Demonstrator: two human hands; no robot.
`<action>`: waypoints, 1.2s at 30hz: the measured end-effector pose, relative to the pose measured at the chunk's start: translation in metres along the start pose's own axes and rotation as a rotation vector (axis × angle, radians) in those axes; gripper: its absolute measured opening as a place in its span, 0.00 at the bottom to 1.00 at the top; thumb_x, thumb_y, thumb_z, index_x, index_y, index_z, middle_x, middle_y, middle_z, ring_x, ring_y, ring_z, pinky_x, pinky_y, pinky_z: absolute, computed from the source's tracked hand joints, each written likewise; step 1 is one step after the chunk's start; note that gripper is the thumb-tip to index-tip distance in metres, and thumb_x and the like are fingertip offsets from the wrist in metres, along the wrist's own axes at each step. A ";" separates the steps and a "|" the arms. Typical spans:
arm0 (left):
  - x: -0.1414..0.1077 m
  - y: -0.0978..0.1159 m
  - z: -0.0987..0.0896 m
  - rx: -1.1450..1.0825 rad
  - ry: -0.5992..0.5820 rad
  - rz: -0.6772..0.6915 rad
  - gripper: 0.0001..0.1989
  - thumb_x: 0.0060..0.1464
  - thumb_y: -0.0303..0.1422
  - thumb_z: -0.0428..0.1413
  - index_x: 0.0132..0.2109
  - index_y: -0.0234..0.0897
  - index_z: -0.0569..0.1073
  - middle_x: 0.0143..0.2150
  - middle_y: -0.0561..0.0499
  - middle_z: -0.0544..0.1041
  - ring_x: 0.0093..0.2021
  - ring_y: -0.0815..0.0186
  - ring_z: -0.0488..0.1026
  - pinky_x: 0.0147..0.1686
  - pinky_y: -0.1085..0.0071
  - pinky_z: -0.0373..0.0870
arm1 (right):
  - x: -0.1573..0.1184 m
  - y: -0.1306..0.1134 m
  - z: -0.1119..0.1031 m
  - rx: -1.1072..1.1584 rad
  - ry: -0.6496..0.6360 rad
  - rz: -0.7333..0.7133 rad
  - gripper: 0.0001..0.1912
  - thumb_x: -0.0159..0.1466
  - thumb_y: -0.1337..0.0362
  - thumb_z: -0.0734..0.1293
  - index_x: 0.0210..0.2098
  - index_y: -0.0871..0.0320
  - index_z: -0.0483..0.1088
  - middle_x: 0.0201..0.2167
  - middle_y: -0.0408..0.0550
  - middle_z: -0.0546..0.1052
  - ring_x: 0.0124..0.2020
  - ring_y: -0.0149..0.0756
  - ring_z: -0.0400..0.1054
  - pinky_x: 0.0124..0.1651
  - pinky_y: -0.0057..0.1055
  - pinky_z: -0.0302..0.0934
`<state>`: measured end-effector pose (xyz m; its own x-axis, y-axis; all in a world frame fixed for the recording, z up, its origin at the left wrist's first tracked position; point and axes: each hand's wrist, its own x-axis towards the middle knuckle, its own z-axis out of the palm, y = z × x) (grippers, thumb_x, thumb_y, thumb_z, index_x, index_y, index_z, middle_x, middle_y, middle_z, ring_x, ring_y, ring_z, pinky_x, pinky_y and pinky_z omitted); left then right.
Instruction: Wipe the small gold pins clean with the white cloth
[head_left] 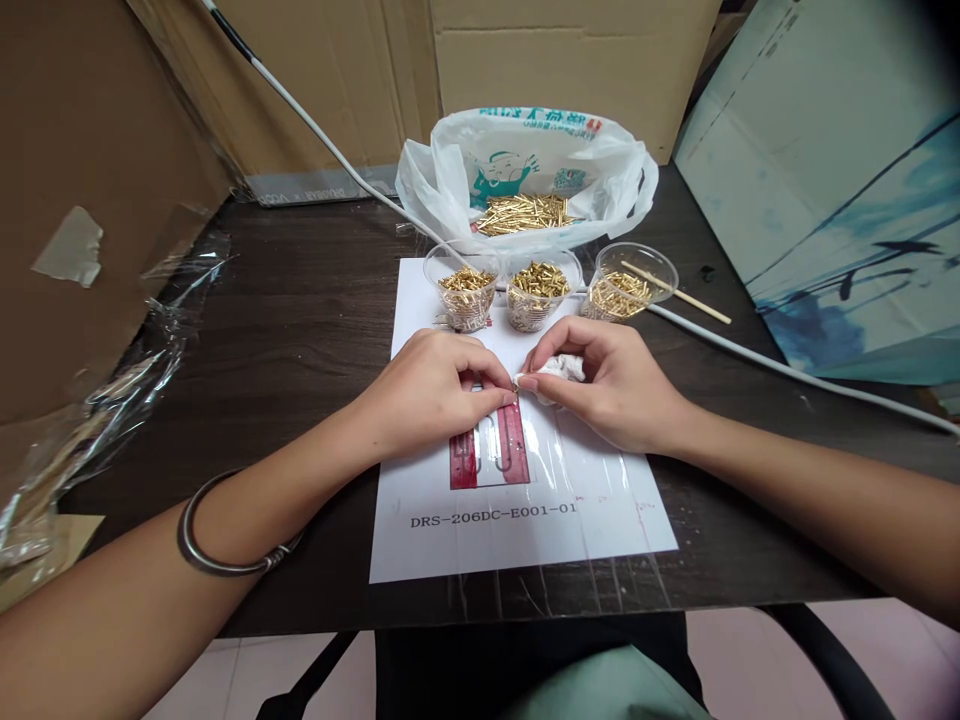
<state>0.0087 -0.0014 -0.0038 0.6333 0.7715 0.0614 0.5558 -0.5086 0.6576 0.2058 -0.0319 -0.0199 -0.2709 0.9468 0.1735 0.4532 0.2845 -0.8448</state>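
My left hand [448,392] is closed in a pinch above the printed sheet. What its fingertips grip is too small to make out. Close beside it, my right hand [611,385] is closed on a crumpled white tissue [564,368], and the fingertips of both hands nearly meet. Below them, the white paper sheet [442,550] carries a red printed diagram [516,455] and a line of lettering. Behind the hands stand three clear plastic cups of small brass pieces: a left cup [466,300], a middle cup [534,300] and a tilted right cup [619,295].
A white plastic bag [637,200] holding many longer brass pins [525,213] stands behind the cups. A wooden stick [697,303] leans in the right cup. A white cable [330,145] crosses the dark table [300,260]. Cardboard walls [570,70] surround it.
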 end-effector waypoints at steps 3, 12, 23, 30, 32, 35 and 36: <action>0.000 0.000 0.000 -0.009 0.006 0.006 0.05 0.49 0.30 0.58 0.32 0.39 0.81 0.30 0.53 0.79 0.29 0.70 0.72 0.31 0.73 0.64 | 0.000 0.000 0.000 0.000 0.000 0.008 0.07 0.56 0.63 0.70 0.31 0.59 0.69 0.30 0.45 0.74 0.31 0.33 0.66 0.33 0.32 0.58; -0.001 0.001 0.000 -0.017 0.003 0.015 0.06 0.50 0.29 0.58 0.32 0.39 0.81 0.30 0.52 0.79 0.30 0.69 0.72 0.32 0.72 0.65 | 0.002 0.001 -0.001 0.038 -0.011 0.024 0.06 0.55 0.65 0.69 0.30 0.59 0.68 0.30 0.44 0.74 0.32 0.32 0.66 0.36 0.31 0.59; -0.001 0.001 0.001 0.013 0.018 0.010 0.05 0.49 0.30 0.58 0.32 0.38 0.80 0.29 0.53 0.79 0.29 0.70 0.71 0.31 0.72 0.63 | 0.002 0.002 0.000 0.117 0.000 0.061 0.08 0.54 0.66 0.71 0.30 0.59 0.67 0.30 0.45 0.73 0.32 0.32 0.65 0.34 0.31 0.59; 0.000 0.001 0.002 0.020 0.034 0.031 0.04 0.48 0.30 0.59 0.30 0.38 0.80 0.28 0.53 0.78 0.28 0.70 0.71 0.30 0.73 0.63 | 0.002 0.002 0.000 0.139 0.002 0.063 0.09 0.54 0.66 0.71 0.30 0.59 0.66 0.30 0.45 0.73 0.33 0.33 0.66 0.35 0.32 0.60; 0.000 0.001 0.002 0.019 0.033 0.034 0.04 0.48 0.29 0.59 0.30 0.37 0.80 0.28 0.53 0.78 0.28 0.70 0.71 0.30 0.73 0.63 | 0.002 0.002 0.000 0.115 0.009 0.054 0.08 0.54 0.65 0.71 0.30 0.59 0.67 0.30 0.45 0.73 0.32 0.33 0.66 0.35 0.32 0.60; -0.001 0.002 0.002 0.012 0.026 0.027 0.04 0.48 0.29 0.59 0.30 0.37 0.80 0.28 0.53 0.78 0.29 0.70 0.71 0.31 0.73 0.63 | 0.001 0.001 0.000 0.090 0.013 0.046 0.08 0.54 0.65 0.71 0.30 0.59 0.67 0.30 0.45 0.73 0.31 0.33 0.66 0.34 0.32 0.59; -0.001 0.002 0.002 0.010 0.024 0.025 0.04 0.48 0.29 0.59 0.30 0.37 0.80 0.28 0.53 0.78 0.29 0.70 0.71 0.31 0.73 0.63 | 0.001 0.001 0.000 0.084 0.011 0.047 0.08 0.54 0.64 0.71 0.30 0.59 0.67 0.30 0.45 0.74 0.31 0.33 0.66 0.34 0.32 0.59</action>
<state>0.0100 -0.0036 -0.0039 0.6341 0.7673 0.0954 0.5457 -0.5315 0.6478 0.2062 -0.0304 -0.0206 -0.2417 0.9606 0.1375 0.3926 0.2263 -0.8914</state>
